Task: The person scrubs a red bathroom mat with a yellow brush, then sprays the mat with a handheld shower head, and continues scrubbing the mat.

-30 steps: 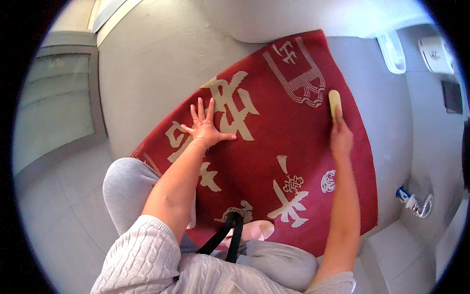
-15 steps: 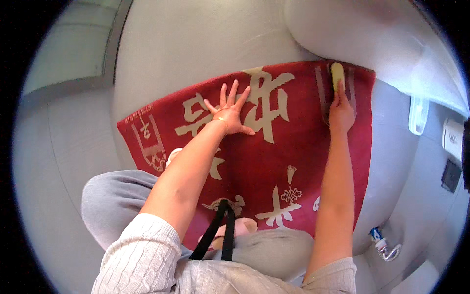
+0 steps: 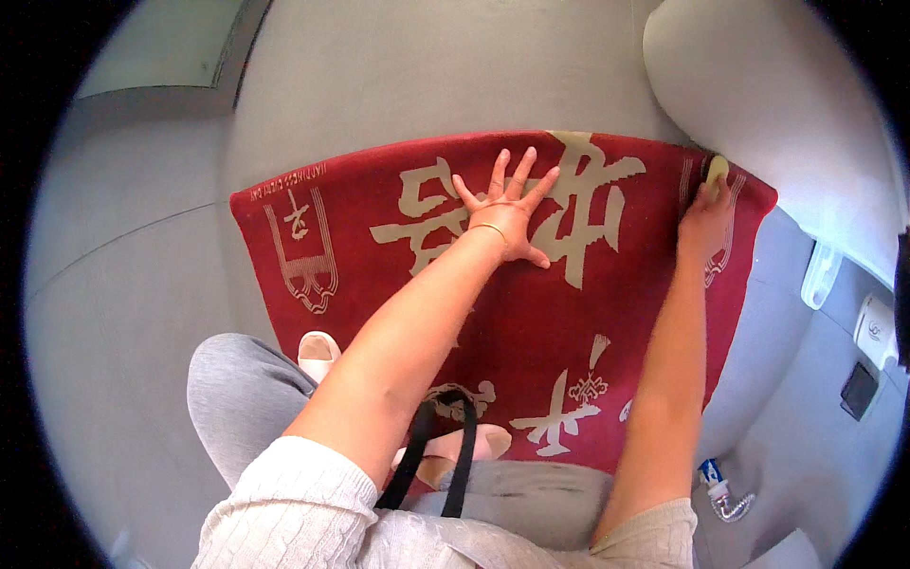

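The grey floor (image 3: 142, 313) takes up most of the room, and spread across it is a red rug (image 3: 531, 322) woven with pale cream characters, its far edge running up near a white rounded fixture (image 3: 787, 104) at the upper right. The person squats at the near edge in grey trousers (image 3: 237, 398) and a cable-knit top, pale slippers planted partly on the rug. The left hand (image 3: 504, 211) lies flat on the rug's middle, fingers spread wide and palm down, pinning the pile. The right hand (image 3: 703, 218) is stretched out to the far right corner, fingers closed round a small pale yellow brush (image 3: 717, 171) that sits pressed against the rug right at its edge, just beside the white fixture. From where I stand, scrubbing that corner well looks to depend on the flat hand: it is well apart from the brush, so the corner could ruck up or slide under a hard stroke, and bringing that palm nearer the working spot would hold the weave steadier. Short, firm strokes drawn inward from the edge seem wiser than pushing outward, which might curl the border against the fixture. At the lower right a small pipe fitting (image 3: 725, 493) sits by the wall.
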The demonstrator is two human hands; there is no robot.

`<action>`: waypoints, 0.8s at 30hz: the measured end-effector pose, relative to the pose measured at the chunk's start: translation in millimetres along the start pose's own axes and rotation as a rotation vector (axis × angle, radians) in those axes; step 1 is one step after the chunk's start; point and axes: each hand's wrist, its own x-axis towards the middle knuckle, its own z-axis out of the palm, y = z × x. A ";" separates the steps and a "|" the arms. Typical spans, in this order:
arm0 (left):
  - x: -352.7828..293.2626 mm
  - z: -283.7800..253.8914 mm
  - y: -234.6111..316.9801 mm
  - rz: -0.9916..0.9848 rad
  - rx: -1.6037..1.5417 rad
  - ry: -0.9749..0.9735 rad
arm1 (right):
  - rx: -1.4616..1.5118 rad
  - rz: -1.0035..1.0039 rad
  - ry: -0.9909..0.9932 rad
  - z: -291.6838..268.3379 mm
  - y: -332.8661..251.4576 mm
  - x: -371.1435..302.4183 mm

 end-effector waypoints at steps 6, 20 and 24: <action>-4.0 11.0 -17.1 0.096 -0.072 0.098 | 0.067 -0.006 -0.251 23.7 -111.6 -88.0; -21.0 45.4 -150.8 -0.114 0.096 0.635 | 0.196 0.028 -0.363 39.1 -168.7 -113.8; -25.7 51.8 -168.3 -0.139 0.111 0.616 | 0.116 -0.278 -0.617 33.7 -235.4 -157.9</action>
